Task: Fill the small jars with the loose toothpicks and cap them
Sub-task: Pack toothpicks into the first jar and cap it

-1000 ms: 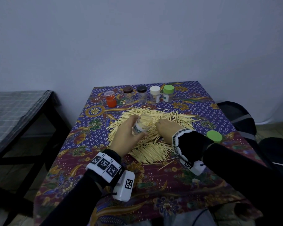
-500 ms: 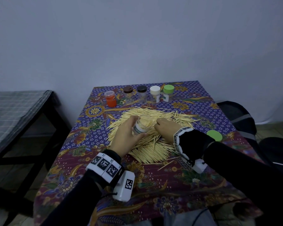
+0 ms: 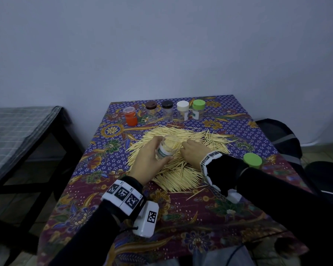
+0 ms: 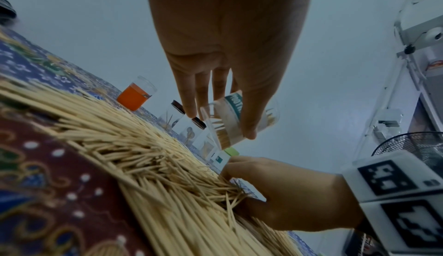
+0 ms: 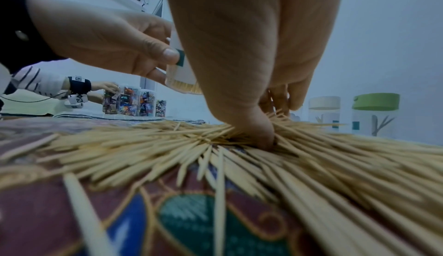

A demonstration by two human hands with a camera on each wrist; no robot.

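Gripping the open jar [image 3: 167, 148] tilted above the toothpick pile [image 3: 181, 169], mouth toward the right, the left hand [image 3: 148, 160] holds it just left of the right hand [image 3: 195, 152], whose curled fingers pinch toothpicks from the pile.

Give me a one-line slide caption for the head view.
Left hand holds an open toothpick jar over the pile; right hand gathers toothpicks.
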